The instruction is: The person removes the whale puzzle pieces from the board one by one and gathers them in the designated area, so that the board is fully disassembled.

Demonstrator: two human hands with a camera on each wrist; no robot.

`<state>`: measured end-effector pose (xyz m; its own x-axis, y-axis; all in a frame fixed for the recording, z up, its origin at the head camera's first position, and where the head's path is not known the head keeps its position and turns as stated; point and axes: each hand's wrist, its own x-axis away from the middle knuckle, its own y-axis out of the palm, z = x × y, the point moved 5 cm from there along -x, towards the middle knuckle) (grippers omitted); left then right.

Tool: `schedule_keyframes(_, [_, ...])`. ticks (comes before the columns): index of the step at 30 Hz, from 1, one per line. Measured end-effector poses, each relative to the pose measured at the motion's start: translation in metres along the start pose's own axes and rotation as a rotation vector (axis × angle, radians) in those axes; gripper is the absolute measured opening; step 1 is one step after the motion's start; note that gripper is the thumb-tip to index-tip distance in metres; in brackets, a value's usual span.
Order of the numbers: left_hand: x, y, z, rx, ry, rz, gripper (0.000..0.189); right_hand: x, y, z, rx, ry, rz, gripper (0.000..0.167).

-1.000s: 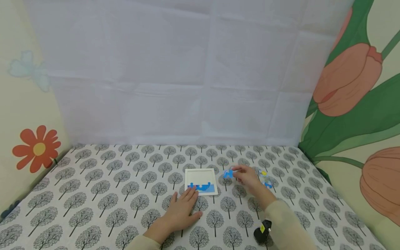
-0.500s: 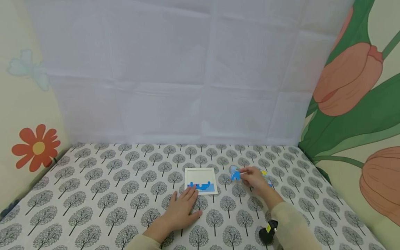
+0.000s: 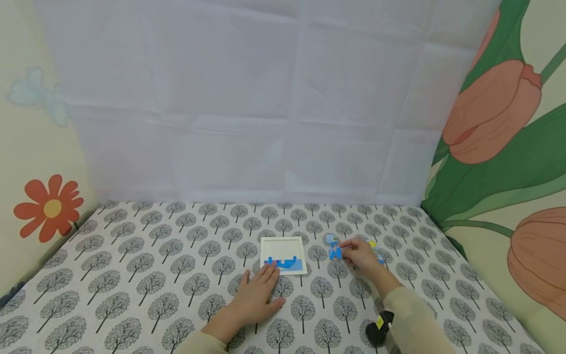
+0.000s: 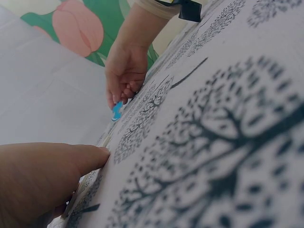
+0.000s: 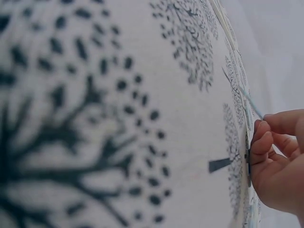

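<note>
My right hand (image 3: 360,254) pinches a blue jigsaw puzzle piece (image 3: 335,253) between thumb and fingers, to the right of a white puzzle tray (image 3: 283,239). From the left wrist the same piece (image 4: 116,112) hangs below the fingertips; the right wrist view catches a puzzle piece (image 5: 252,103) edge-on as a thin strip. Joined blue pieces (image 3: 287,264) fill the tray's lower part. My left hand (image 3: 257,297) lies flat with spread fingers, its fingertips over the tray's lower left corner and part of the pieces there.
Just behind the held piece lies a light blue puzzle piece (image 3: 329,239). More pieces, one with a yellow patch (image 3: 372,244), are partly hidden behind the right hand. A black device (image 3: 378,330) is at the right wrist. A white sheet (image 3: 230,123) hangs behind the tree-print tablecloth (image 3: 177,275).
My right hand has moved slightly right, away from the tray, and the held piece has turned. A light blue piece behind it has come into sight. The left hand stays in place.
</note>
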<state>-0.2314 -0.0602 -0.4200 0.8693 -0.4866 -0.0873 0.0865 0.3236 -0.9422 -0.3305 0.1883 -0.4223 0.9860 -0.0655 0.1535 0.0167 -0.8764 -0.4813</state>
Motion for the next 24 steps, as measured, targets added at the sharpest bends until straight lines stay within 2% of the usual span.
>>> schedule_keyframes(7, [0.0008,-0.0005,0.0003,-0.011,0.002,0.016,0.068,-0.0001,0.0050,-0.0012,0.046,-0.061,-0.030,0.015])
schedule_keyframes(16, [0.0012,-0.0005,0.0007,-0.004,0.002,0.014,0.067,0.0018,0.0061,-0.0029,0.080,-0.084,-0.025,0.012])
schedule_keyframes(24, [0.0012,-0.0003,0.0008,0.006,0.003,0.005,0.067,0.0006,0.0048,-0.0017,0.086,-0.051,-0.010,0.009])
